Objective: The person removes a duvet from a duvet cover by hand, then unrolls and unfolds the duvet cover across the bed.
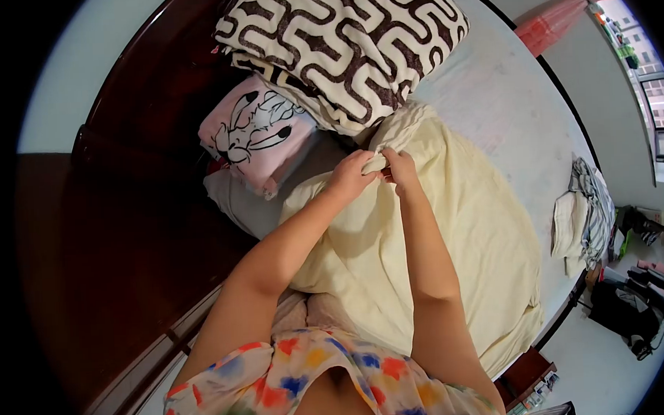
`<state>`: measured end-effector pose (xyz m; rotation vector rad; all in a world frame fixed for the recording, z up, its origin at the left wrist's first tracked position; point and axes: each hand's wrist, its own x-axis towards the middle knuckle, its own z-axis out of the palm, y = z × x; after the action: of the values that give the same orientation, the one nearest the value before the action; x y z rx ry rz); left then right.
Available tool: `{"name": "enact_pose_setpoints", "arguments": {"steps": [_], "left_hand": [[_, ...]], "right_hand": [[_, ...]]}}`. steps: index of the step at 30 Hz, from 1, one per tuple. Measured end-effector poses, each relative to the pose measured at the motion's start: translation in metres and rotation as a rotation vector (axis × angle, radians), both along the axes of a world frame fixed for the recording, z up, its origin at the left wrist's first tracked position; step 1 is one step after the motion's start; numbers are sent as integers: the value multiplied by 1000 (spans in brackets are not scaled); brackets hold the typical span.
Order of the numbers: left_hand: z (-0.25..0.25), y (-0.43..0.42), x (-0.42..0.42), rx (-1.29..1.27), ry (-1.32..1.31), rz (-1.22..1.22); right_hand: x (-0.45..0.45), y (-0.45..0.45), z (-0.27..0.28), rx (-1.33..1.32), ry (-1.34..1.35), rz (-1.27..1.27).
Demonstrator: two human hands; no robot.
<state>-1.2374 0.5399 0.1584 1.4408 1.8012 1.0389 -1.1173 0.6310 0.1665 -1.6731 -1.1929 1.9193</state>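
A large pale yellow cloth (450,233) lies spread over the bed, its upper edge bunched up. My left hand (354,173) is closed on that edge, fingers curled round a gathered fold. Right beside it, my right hand (399,168) pinches the same fold, the two hands almost touching. Just beyond them rests a folded brown and cream patterned blanket (348,46). To the left of the hands sits a pink pillow (249,133) with a line drawing on it.
Around these is a bed with a light blue sheet (489,92) and a dark wooden headboard (152,89) at the left. Striped folded clothes (584,213) lie at the right edge. Beyond are a black bag (624,307) and a window (657,94).
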Motion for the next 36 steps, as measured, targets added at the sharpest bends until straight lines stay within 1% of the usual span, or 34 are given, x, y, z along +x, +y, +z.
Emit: {"name": "enact_pose_setpoints", "arguments": {"steps": [2,3,5,7,9,11,12,13,14,15,16,17,19,20,23,24,27,28,29,31,32,35,36], "left_hand": [[-7,-14,0,24,-54,17],[-9,-23,0,97,-5,84],[-13,-40,-4,243,95,224],[-49,-70,-22,148,102,335],[-69,-101,-30,18,81,451],[-80,-131,-20,-55,166,364],[-85,-142,-14,-98,189,305],[-93,-150,-9,-142,212,242],[-101,-155,-7,-258,240,254],[-103,-157,-7,-341,210,272],[-105,-158,-8,-425,177,287],[-108,-160,-6,-510,144,301],[-105,-164,10,-421,322,273],[-104,-166,19,-377,410,258],[-91,-161,31,-515,407,217],[-118,-161,27,-487,363,221],[-101,-159,4,-685,211,265],[-105,-166,-5,-611,230,297],[-109,-175,-15,-534,160,316],[-115,-196,-39,-381,31,360],[-109,-205,-51,-385,-141,335],[-147,-232,-80,-273,-358,373],[-140,-234,-85,-312,-566,467]], "right_hand": [[-4,4,-11,63,-43,14],[-6,3,-13,94,-66,25],[-6,6,-17,170,1,-102],[-1,16,-21,144,132,-266],[12,33,-31,58,297,-334],[12,32,21,64,394,-359],[10,33,24,67,498,-380],[10,32,30,71,475,-377],[12,33,38,77,450,-375],[14,32,46,83,423,-376],[17,28,56,73,471,-328],[20,23,65,71,481,-332],[24,12,83,72,504,-344],[30,12,82,68,561,-322],[33,-1,95,81,595,-406],[35,-4,101,103,592,-427],[47,-4,107,156,584,-473],[56,3,96,157,591,-461],[65,10,81,157,598,-448],[73,33,43,154,413,-483],[72,37,29,148,325,-500],[48,11,7,141,585,-396],[48,5,-10,152,540,-359]]}}
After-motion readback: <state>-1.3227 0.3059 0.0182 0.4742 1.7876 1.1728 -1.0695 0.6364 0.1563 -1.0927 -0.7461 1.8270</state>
